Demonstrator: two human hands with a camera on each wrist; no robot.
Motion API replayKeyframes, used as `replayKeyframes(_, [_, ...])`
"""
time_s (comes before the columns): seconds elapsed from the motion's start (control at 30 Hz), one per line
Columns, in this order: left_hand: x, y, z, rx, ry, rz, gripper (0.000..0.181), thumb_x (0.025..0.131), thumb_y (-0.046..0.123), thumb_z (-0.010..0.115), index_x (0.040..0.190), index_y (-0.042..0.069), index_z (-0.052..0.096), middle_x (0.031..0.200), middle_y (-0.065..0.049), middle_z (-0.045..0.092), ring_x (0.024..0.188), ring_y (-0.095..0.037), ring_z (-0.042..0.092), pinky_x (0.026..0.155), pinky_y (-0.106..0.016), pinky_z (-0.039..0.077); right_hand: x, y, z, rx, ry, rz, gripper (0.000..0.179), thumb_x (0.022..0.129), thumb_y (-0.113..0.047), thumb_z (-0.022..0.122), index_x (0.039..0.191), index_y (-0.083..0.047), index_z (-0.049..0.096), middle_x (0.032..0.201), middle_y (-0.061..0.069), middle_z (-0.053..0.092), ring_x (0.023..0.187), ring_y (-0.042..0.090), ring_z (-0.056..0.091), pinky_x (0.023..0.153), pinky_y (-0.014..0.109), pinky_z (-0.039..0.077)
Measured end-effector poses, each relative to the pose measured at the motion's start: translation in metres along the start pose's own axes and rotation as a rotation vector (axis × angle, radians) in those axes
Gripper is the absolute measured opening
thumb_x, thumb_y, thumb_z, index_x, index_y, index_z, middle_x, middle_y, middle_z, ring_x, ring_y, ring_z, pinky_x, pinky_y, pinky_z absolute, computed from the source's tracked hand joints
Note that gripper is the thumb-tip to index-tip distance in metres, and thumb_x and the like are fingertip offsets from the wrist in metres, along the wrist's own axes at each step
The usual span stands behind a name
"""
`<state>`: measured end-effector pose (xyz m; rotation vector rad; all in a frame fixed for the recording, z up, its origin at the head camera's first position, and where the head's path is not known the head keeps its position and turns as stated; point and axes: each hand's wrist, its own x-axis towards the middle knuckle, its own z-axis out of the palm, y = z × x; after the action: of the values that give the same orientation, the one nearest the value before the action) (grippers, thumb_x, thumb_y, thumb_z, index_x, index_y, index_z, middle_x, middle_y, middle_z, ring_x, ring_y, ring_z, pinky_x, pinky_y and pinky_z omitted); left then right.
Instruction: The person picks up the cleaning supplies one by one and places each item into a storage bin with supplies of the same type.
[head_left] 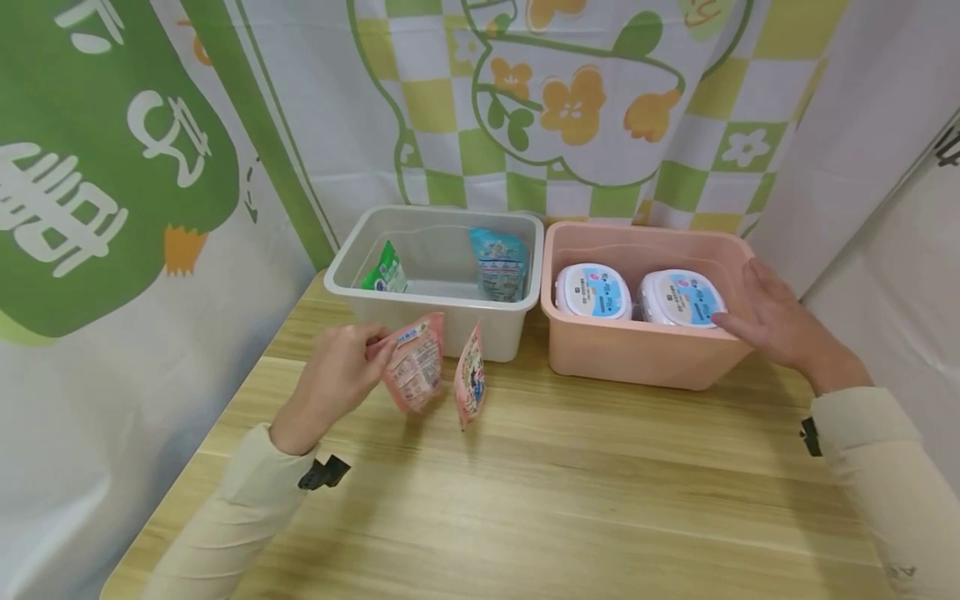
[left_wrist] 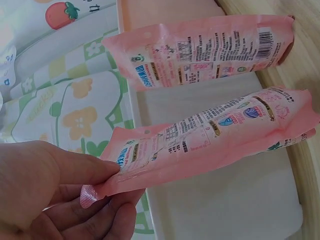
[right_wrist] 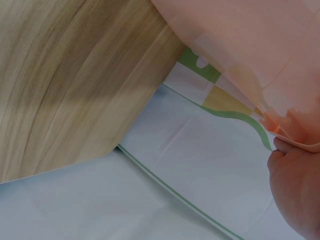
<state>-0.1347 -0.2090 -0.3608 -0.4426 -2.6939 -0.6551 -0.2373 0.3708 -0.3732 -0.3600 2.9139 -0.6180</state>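
On the wooden table [head_left: 600, 500], the left grey bin [head_left: 501, 333] already holds two packets [head_left: 500, 260], two pink packets [head_left: 417, 367] remain nearer, outside, the left hand [head_left: 327, 379] pinching one, the right hand [head_left: 780, 321] gripping the right pink bin [head_left: 630, 354].

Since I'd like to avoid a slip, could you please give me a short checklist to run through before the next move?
1. Left hand has the held pink packet: ok, pinched near one end.
2. Held packet clear of the table: cannot tell; its lower edge may be touching.
3. Held packet apart from the second pink packet: ok, a gap shows between them.
4. Room in the gray bin: ok, bare floor shows between the green packet and blue packet.
5. Right hand free: not ok, it holds the right end of the pink bin.
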Motion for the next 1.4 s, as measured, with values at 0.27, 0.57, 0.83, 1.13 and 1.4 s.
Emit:
replayKeyframes(0.27, [0.003, 0.004, -0.012, -0.008, 0.011, -0.003, 0.007, 0.095, -0.001, 0.072, 0.092, -0.006, 0.076, 0.074, -0.017, 0.075, 0.052, -0.013, 0.049, 0.045, -0.022, 0.033, -0.001, -0.001, -0.001, -0.003, -0.011, 0.008, 0.108, 0.105, -0.062, 0.046, 0.162, -0.002, -0.022, 0.171, 0.014, -0.033, 0.160, 0.048, -0.024, 0.123, 0.078, -0.001])
replayKeyframes(0.57, [0.007, 0.006, -0.020, -0.032, 0.024, -0.004, 0.012, 0.098, 0.002, 0.070, 0.088, -0.003, 0.075, 0.063, -0.009, 0.065, 0.049, -0.011, 0.043, 0.045, -0.023, 0.029, 0.001, 0.000, 0.000, -0.011, -0.020, 0.016, 0.108, 0.104, -0.063, 0.046, 0.163, -0.004, -0.023, 0.171, 0.012, -0.034, 0.160, 0.047, -0.025, 0.123, 0.078, -0.001])
replayKeyframes(0.83, [0.010, 0.007, -0.029, -0.048, 0.040, 0.001, 0.013, 0.099, 0.003, 0.069, 0.090, -0.002, 0.076, 0.069, -0.012, 0.072, 0.049, -0.011, 0.048, 0.044, -0.022, 0.034, 0.001, -0.002, -0.001, -0.009, -0.017, 0.023, 0.108, 0.104, -0.064, 0.046, 0.163, -0.005, -0.023, 0.171, 0.011, -0.034, 0.160, 0.046, -0.025, 0.122, 0.079, -0.001])
replayKeyframes(1.13, [0.013, 0.011, -0.044, -0.061, 0.080, 0.011, 0.013, 0.098, 0.004, 0.071, 0.103, -0.006, 0.078, 0.084, -0.021, 0.078, 0.057, -0.019, 0.060, 0.050, -0.022, 0.043, 0.000, -0.005, -0.001, -0.001, -0.006, 0.009, 0.108, 0.104, -0.062, 0.047, 0.163, -0.003, -0.021, 0.171, 0.014, -0.032, 0.160, 0.048, -0.023, 0.123, 0.079, -0.001])
replayKeyframes(1.4, [0.018, 0.015, -0.059, -0.038, 0.149, 0.056, 0.011, 0.097, 0.003, 0.073, 0.092, -0.005, 0.079, 0.076, -0.018, 0.075, 0.056, -0.017, 0.060, 0.052, -0.020, 0.043, 0.000, -0.002, -0.001, -0.008, -0.013, 0.005, 0.108, 0.105, -0.062, 0.047, 0.163, -0.001, -0.021, 0.171, 0.015, -0.033, 0.160, 0.048, -0.024, 0.123, 0.078, -0.002])
